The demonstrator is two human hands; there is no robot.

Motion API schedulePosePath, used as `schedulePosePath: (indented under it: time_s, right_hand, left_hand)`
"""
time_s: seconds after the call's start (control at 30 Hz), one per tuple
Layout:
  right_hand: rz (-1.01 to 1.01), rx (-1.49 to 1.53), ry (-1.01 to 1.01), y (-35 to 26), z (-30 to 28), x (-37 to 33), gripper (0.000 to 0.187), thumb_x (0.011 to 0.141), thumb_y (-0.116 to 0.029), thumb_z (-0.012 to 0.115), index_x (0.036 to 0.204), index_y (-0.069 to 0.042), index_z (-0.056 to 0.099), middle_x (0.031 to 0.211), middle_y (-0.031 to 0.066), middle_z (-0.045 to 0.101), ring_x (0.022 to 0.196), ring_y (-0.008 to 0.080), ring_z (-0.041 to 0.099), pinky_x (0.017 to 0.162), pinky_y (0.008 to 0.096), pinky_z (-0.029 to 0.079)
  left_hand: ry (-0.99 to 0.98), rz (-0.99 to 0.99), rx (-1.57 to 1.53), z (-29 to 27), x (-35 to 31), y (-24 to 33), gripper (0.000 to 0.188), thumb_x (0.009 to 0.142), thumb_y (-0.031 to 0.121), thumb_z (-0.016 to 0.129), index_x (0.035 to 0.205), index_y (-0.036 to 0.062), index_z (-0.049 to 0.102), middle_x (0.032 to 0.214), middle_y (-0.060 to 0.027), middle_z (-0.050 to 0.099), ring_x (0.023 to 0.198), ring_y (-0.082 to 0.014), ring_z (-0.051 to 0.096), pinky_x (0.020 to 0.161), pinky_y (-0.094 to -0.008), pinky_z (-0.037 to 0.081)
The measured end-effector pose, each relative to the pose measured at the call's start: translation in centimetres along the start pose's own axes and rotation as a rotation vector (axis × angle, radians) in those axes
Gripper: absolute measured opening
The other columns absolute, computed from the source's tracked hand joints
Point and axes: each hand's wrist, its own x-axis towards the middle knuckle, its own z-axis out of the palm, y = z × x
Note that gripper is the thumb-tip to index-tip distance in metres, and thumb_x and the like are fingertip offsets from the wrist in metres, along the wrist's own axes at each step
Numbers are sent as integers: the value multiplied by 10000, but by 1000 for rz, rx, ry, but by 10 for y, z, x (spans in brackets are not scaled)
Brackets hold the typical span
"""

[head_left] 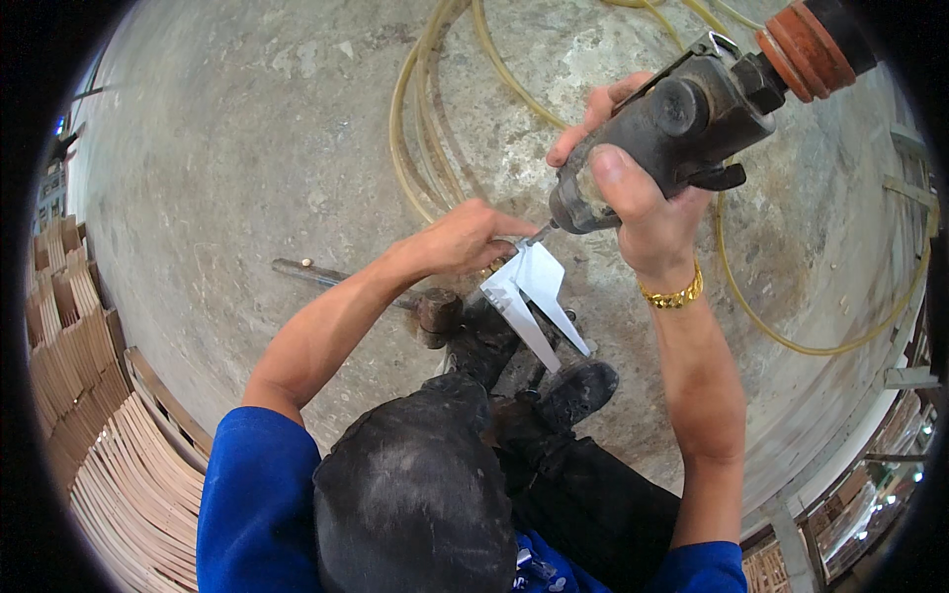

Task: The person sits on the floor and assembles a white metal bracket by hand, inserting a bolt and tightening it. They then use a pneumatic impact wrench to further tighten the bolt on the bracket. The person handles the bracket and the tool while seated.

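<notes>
My right hand (pixel 643 203) is wrapped around a black hand-held power tool (pixel 664 138) with an orange-red collar, lifted toward the upper right. From its nose a thin metal bit (pixel 542 233) reaches down to the top edge of a folded silver sheet-metal bracket (pixel 539 274). My left hand (pixel 470 239) is closed at that same edge, its index finger stretched toward the bit. Small brass-coloured bits show under its curled fingers, too small to name. The bracket's two pointed legs slant down toward my dark shoes (pixel 581 390).
A hammer (pixel 438 314) lies on the concrete floor (pixel 247 148) left of my shoes. Yellowish hose (pixel 403 119) loops at the top and along the right. Stacked brown slats (pixel 143 494) stand at the left, metal framing (pixel 791 534) at the lower right.
</notes>
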Motion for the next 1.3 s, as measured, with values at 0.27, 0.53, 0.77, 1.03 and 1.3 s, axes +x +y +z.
schedulePosePath:
  time_s: [0.27, 0.53, 0.77, 1.03, 1.3]
  right_hand:
    - [-11, 7, 59, -1, -2, -3, 487, 752, -127, 630, 1178, 13, 443, 992, 109, 547, 786, 219, 636, 702, 369, 540]
    - [-106, -99, -19, 6, 1, -3, 486, 761, -35, 621, 1209, -16, 432, 1005, 112, 549, 801, 214, 629, 718, 369, 544]
    - [-172, -153, -22, 11, -1, -4, 490, 755, 1, 614, 1210, -10, 432, 1007, 111, 553, 803, 195, 624, 709, 333, 536]
    - [-181, -132, 4, 9, 8, -6, 457, 759, -9, 624, 1180, 17, 450, 985, 109, 562, 787, 179, 629, 703, 320, 534]
    - [-150, -61, 24, 7, 14, -2, 416, 768, -11, 633, 1148, 34, 471, 983, 104, 569, 786, 168, 632, 703, 320, 547]
  left_hand:
    - [-15, -30, -28, -1, 3, 7, 455, 727, -9, 625, 1170, 94, 604, 898, -209, 634, 782, -388, 604, 683, -415, 480]
    - [34, 48, 1, 5, 0, -5, 450, 726, -8, 635, 1164, 94, 609, 859, -220, 624, 741, -389, 596, 658, -419, 469]
    - [68, 73, 41, 9, 1, -12, 419, 719, -3, 647, 1131, 67, 624, 839, -226, 623, 729, -387, 596, 653, -422, 466]
    - [101, 108, 84, 10, -1, -14, 422, 707, -4, 653, 1123, 61, 624, 808, -224, 618, 711, -387, 594, 632, -423, 466]
    - [119, 129, 76, 8, -2, -9, 428, 708, 7, 644, 1125, 105, 630, 804, -220, 615, 704, -388, 587, 627, -424, 465]
